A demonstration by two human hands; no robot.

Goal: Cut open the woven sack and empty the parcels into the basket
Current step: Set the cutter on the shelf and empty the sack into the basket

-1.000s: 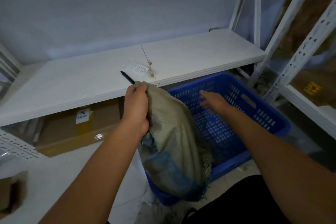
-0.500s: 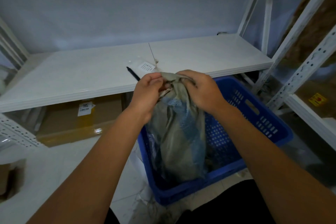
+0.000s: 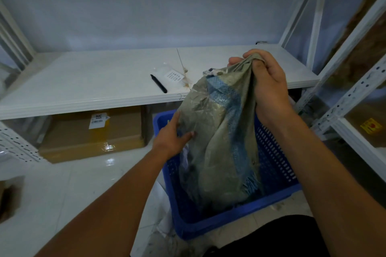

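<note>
A grey-green woven sack [image 3: 217, 131] with a blue stripe stands upright inside the blue plastic basket [image 3: 277, 165] on the floor. My right hand [image 3: 265, 81] is clenched on the bunched top of the sack, holding it up above the basket. My left hand [image 3: 173, 135] grips the sack's left side about halfway down. A black cutter or pen [image 3: 158, 83] lies on the white shelf [image 3: 83, 81] behind, next to a small labelled packet [image 3: 174, 75]. No parcels are visible.
A cardboard box [image 3: 94, 133] with a white label sits under the shelf on the tiled floor. White slotted rack uprights [image 3: 353, 92] stand at right, close to the basket. Another small box [image 3: 8, 196] is at the far left.
My left hand let go of the sack's top and slid down to its left side. My right hand took over the top and raised it up and to the right.
</note>
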